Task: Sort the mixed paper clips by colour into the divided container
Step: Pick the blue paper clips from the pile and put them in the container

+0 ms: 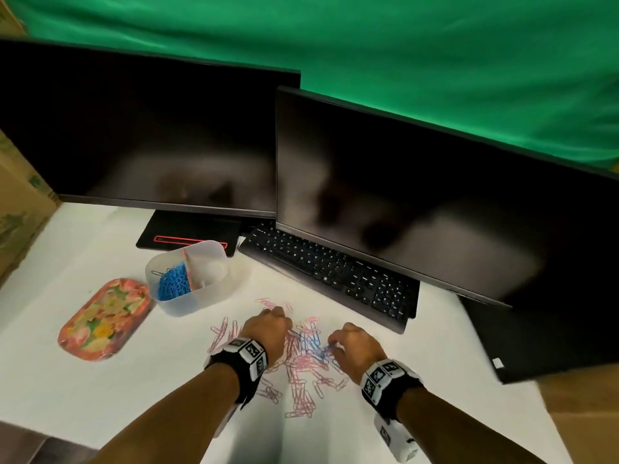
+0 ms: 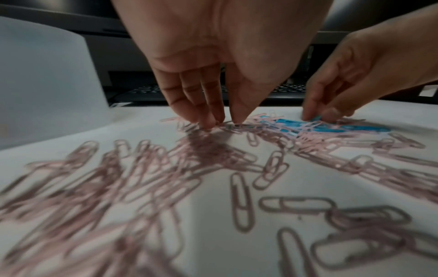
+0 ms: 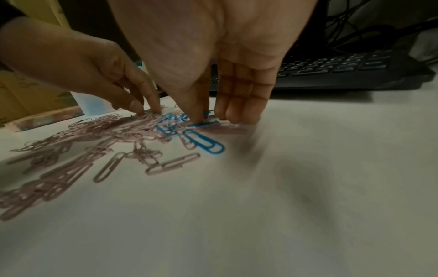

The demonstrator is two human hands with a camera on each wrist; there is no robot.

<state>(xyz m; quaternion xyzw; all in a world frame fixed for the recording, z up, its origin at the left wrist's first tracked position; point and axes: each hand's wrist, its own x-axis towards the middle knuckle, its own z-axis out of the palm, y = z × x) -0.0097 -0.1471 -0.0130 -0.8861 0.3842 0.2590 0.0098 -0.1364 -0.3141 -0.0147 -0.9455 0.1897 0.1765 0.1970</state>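
A loose pile of pink paper clips (image 1: 301,366) with a few blue paper clips (image 1: 321,349) mixed in lies on the white table in front of me. The translucent divided container (image 1: 204,296) stands to the far left of the pile, with blue clips (image 1: 172,284) in its left compartment. My left hand (image 2: 225,122) points down, and its fingertips (image 2: 209,122) touch pink clips (image 2: 237,129) at the pile's far left. My right hand (image 3: 211,120) pinches a blue clip (image 3: 205,124) between thumb and fingers at the pile's right side. A second blue clip (image 3: 205,144) lies just in front of it.
A flowered tray (image 1: 104,318) lies left of the container. A black keyboard (image 1: 335,272) and two dark monitors (image 1: 402,195) stand behind the pile. A monitor base (image 1: 187,234) sits behind the container, and a cardboard box (image 1: 20,209) is at the far left.
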